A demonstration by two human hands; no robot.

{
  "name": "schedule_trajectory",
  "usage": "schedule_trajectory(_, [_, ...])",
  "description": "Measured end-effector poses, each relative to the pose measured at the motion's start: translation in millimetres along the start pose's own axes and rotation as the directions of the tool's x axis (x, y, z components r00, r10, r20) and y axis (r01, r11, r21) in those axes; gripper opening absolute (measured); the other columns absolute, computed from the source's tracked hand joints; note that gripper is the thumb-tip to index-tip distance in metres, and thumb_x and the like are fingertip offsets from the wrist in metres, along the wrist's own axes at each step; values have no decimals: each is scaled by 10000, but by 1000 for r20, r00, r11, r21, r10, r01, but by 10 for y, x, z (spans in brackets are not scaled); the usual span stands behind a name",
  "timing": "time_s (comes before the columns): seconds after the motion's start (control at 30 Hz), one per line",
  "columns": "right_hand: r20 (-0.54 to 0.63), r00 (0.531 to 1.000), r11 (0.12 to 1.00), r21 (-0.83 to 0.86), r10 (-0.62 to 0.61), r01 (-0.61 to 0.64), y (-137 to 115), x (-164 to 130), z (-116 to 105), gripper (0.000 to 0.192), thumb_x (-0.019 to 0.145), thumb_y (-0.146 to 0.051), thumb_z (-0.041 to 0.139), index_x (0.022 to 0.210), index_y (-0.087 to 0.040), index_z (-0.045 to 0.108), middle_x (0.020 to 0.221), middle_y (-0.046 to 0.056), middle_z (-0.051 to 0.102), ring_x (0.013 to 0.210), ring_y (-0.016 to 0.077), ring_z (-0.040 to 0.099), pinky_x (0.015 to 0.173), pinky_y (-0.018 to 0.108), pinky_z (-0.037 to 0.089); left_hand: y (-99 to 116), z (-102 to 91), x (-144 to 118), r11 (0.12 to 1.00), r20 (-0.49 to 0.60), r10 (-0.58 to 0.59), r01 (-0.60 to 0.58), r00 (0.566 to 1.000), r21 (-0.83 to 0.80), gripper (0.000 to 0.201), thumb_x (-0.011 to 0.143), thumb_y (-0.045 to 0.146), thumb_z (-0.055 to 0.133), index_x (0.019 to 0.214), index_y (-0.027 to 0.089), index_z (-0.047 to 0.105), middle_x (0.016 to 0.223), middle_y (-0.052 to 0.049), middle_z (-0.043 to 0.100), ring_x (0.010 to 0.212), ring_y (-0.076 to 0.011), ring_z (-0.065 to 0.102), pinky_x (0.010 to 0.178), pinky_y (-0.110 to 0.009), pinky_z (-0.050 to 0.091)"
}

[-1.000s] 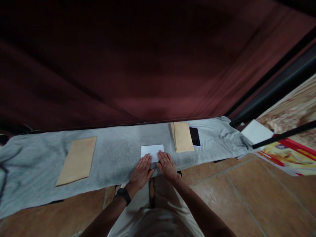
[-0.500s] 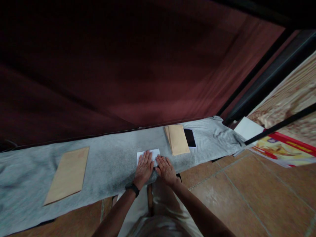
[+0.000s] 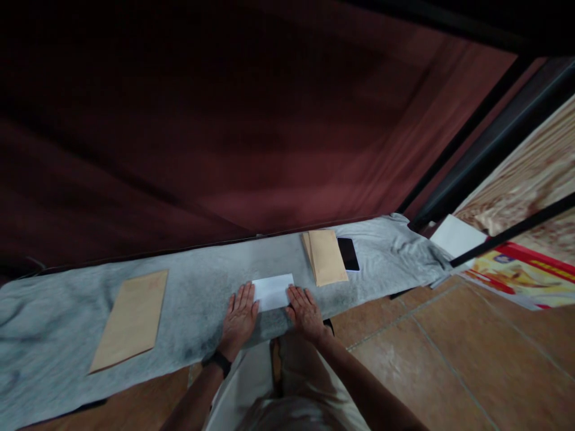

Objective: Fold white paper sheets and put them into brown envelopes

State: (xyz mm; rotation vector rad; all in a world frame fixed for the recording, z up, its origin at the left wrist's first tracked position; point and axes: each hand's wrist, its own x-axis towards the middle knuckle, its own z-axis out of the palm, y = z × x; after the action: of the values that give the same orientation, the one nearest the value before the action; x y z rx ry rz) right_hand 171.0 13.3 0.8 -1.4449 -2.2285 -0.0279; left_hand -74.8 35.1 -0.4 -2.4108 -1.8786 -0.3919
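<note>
A white sheet of paper (image 3: 273,292), which looks folded, lies flat on the grey cloth (image 3: 202,299) in front of me. My left hand (image 3: 241,314) rests flat at the paper's left edge, its fingers stretched out and pointing away from me. At the right edge lies my right hand (image 3: 305,311), fingers also extended, with the fingertips touching the paper. Neither hand grasps anything. To the right of the paper is a small stack of brown envelopes (image 3: 327,257). A single brown envelope (image 3: 130,323) lies farther left.
A dark phone (image 3: 348,254) lies beside the envelope stack. Behind the cloth-covered surface rises a dark red panel (image 3: 278,197). On the right stand a black frame bar (image 3: 516,233) and a red and yellow printed box (image 3: 525,272), above the tiled floor (image 3: 417,359).
My left hand has slid left from the middle of the paper to its left edge, uncovering the paper. My right hand stays at the right edge. The view has shifted slightly.
</note>
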Motion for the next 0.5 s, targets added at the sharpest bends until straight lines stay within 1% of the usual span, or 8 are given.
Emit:
schedule_trajectory(0.1, [8, 1000, 1000, -17, 10, -9, -73, 56, -22, 555, 1031, -315, 452, 1543, -114, 375, 1533, 136, 477, 1420, 253, 437, 1204, 465, 308, -5, 10, -4, 1000, -20, -3, 3, 1000, -5, 588, 1009, 356, 269, 1542, 124, 363, 1578, -127, 420, 1480, -283, 357, 1207, -512, 288])
schedule_trajectory(0.2, [52, 996, 997, 0, -78, 78, -191, 101, -32, 546, 1029, -349, 481, 1545, -193, 390, 1575, 95, 423, 1434, 257, 416, 1207, 477, 297, -1, 20, -5, 1000, -38, 6, -7, 999, -14, 587, 1010, 359, 275, 1550, 141, 350, 1573, -131, 425, 1479, -281, 360, 1196, -524, 307])
schedule_trajectory(0.3, [78, 986, 989, 22, -150, 149, -273, 90, -20, 519, 1029, -377, 495, 1523, -233, 429, 1566, 80, 441, 1422, 243, 433, 1207, 471, 288, -9, -2, -30, 1000, -33, 11, -11, 999, -16, 580, 1011, 356, 286, 1561, 177, 328, 1577, -114, 423, 1483, -263, 355, 1197, -515, 312])
schedule_trajectory(0.4, [79, 986, 990, 16, -144, 143, -244, 32, -6, 527, 1033, -352, 483, 1533, -203, 408, 1552, 92, 457, 1410, 237, 450, 1211, 464, 275, -33, -43, -77, 1000, -12, -7, 7, 1000, 0, 569, 1014, 345, 293, 1563, 197, 324, 1582, -86, 420, 1488, -249, 345, 1206, -504, 301])
schedule_trajectory(0.5, [65, 989, 991, 12, -136, 135, -124, -38, -15, 560, 1033, -335, 473, 1559, -181, 356, 1549, 96, 459, 1408, 240, 456, 1213, 458, 271, -65, -70, -126, 1000, 8, -24, 24, 1000, 19, 549, 1016, 351, 304, 1545, 219, 367, 1582, -65, 423, 1486, -251, 349, 1203, -502, 303])
